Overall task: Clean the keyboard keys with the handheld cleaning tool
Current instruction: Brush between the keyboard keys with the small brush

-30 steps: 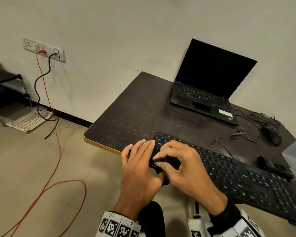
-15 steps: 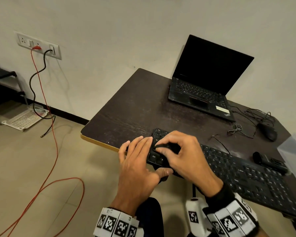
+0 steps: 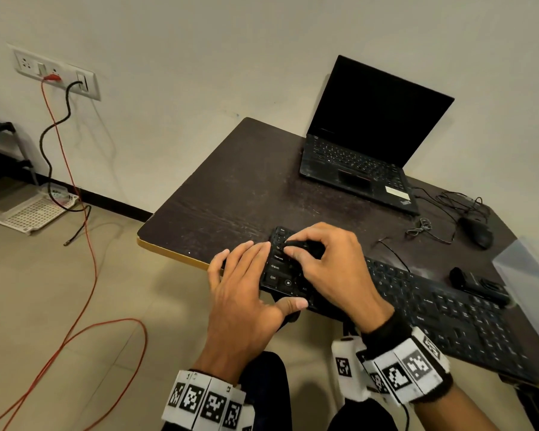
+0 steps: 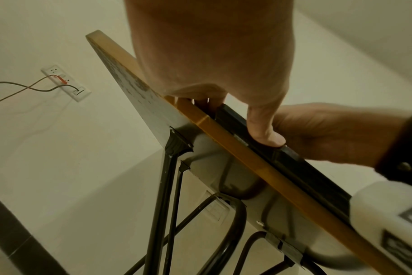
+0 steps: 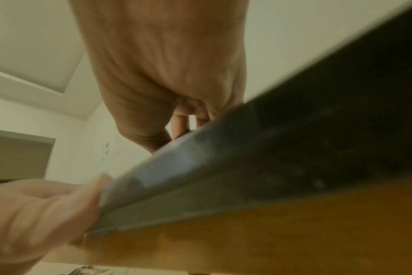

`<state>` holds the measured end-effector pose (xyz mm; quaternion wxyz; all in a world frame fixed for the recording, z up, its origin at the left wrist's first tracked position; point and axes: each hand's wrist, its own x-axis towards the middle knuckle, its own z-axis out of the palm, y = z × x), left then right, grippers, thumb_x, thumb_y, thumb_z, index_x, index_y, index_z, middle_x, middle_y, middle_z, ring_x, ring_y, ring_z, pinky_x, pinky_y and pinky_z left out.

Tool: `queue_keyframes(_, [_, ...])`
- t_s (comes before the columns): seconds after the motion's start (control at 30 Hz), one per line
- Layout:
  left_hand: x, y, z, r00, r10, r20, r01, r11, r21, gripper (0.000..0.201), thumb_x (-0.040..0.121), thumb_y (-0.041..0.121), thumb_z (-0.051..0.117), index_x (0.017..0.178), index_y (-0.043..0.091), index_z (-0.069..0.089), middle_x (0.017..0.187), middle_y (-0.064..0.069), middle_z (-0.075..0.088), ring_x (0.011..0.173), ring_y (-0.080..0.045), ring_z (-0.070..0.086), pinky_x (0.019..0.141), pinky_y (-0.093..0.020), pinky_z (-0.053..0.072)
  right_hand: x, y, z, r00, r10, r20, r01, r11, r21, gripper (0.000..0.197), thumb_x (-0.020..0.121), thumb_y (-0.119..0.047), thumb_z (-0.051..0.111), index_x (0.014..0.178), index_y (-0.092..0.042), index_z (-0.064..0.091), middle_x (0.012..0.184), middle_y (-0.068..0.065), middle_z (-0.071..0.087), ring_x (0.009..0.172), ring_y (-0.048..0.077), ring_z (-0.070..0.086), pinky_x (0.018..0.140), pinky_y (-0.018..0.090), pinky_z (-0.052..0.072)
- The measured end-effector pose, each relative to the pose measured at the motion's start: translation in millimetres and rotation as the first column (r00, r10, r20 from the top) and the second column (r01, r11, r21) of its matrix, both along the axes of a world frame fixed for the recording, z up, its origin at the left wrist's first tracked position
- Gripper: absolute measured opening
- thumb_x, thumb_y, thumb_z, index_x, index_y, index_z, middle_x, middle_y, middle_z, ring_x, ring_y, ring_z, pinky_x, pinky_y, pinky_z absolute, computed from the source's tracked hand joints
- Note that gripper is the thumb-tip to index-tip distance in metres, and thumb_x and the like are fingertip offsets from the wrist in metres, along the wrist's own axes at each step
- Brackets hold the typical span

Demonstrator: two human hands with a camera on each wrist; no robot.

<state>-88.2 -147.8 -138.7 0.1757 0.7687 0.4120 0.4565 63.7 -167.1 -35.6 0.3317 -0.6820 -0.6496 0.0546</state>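
A black keyboard lies along the front edge of the dark table. My left hand lies flat at its left end, fingers straight, thumb pressed against the keyboard's front edge. My right hand hovers over the left-end keys and pinches a small black cleaning tool between thumb and fingers, near the top key rows. Most of the tool is hidden by the fingers. In the right wrist view, my right hand shows blurred above the keyboard.
An open black laptop stands at the back of the table. A mouse with tangled cable, a small black device and a clear plastic box sit at the right. An orange cable trails across the floor.
My right hand has moved the tool from the lower key rows up to the far rows at the keyboard's left end. My left hand has stayed put.
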Motion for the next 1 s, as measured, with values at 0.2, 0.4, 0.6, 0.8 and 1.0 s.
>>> queue_keyframes(0.2, [0.4, -1.0, 1.4, 0.999, 0.004, 0.041, -0.005, 1.0, 0.01, 0.095, 0.082, 0.083, 0.055, 0.139, 0.008, 0.065, 0.14, 0.005, 0.065, 0.142, -0.016, 0.051, 0.123, -0.046, 0.023, -6.1, -13.1, 8.3, 0.986, 0.166, 0.012, -0.16, 0.968, -0.191, 0.021, 0.089, -0.026, 0.084, 0.109, -0.033, 0.083, 0.102, -0.017, 0.072, 0.098, 0.002, 0.068, 0.09, 0.026, 0.054])
queue_keyframes(0.4, [-0.3, -1.1, -0.8, 1.0, -0.001, 0.019, 0.001, 1.0, -0.011, 0.102, 0.077, 0.088, 0.055, 0.141, 0.01, 0.063, 0.142, 0.005, 0.064, 0.143, -0.016, 0.05, 0.123, -0.048, 0.023, -5.9, -11.1, 15.3, 0.99, 0.13, 0.05, -0.116, 0.966, -0.229, 0.017, 0.086, -0.025, 0.087, 0.101, -0.031, 0.082, 0.098, -0.017, 0.074, 0.089, 0.003, 0.071, 0.081, 0.018, 0.053])
queue_keyframes(0.6, [-1.3, -1.9, 1.7, 0.999, -0.007, 0.033, 0.008, 0.999, -0.035, 0.103, 0.074, 0.088, 0.058, 0.143, 0.011, 0.061, 0.144, 0.007, 0.062, 0.145, -0.013, 0.045, 0.126, -0.041, 0.016, 5.4, 4.0, 18.2, 0.988, 0.072, 0.135, -0.048, 0.983, -0.175, 0.01, 0.085, -0.029, 0.086, 0.094, -0.03, 0.081, 0.091, -0.017, 0.075, 0.088, 0.002, 0.068, 0.087, 0.031, 0.055])
queue_keyframes(0.8, [-1.6, -1.2, 2.3, 0.999, -0.021, 0.029, 0.022, 0.998, -0.06, 0.101, 0.071, 0.085, 0.062, 0.144, 0.015, 0.061, 0.144, 0.011, 0.061, 0.147, -0.01, 0.042, 0.127, -0.04, 0.014, 6.2, 5.9, 23.6, 0.951, 0.297, 0.087, -0.255, 0.911, -0.325, 0.01, 0.089, -0.025, 0.083, 0.094, -0.032, 0.078, 0.093, -0.017, 0.073, 0.09, 0.004, 0.069, 0.083, 0.029, 0.055])
queue_keyframes(1.0, [-1.5, -0.8, 2.0, 0.999, -0.029, 0.02, 0.03, 0.997, -0.071, 0.101, 0.072, 0.087, 0.061, 0.144, 0.016, 0.061, 0.143, 0.012, 0.061, 0.148, -0.01, 0.042, 0.126, -0.044, 0.017, 17.1, 25.6, 29.8, 0.926, 0.339, 0.163, -0.284, 0.914, -0.29, 0.009, 0.091, -0.023, 0.08, 0.095, -0.031, 0.076, 0.095, -0.015, 0.071, 0.091, 0.004, 0.067, 0.084, 0.031, 0.054])
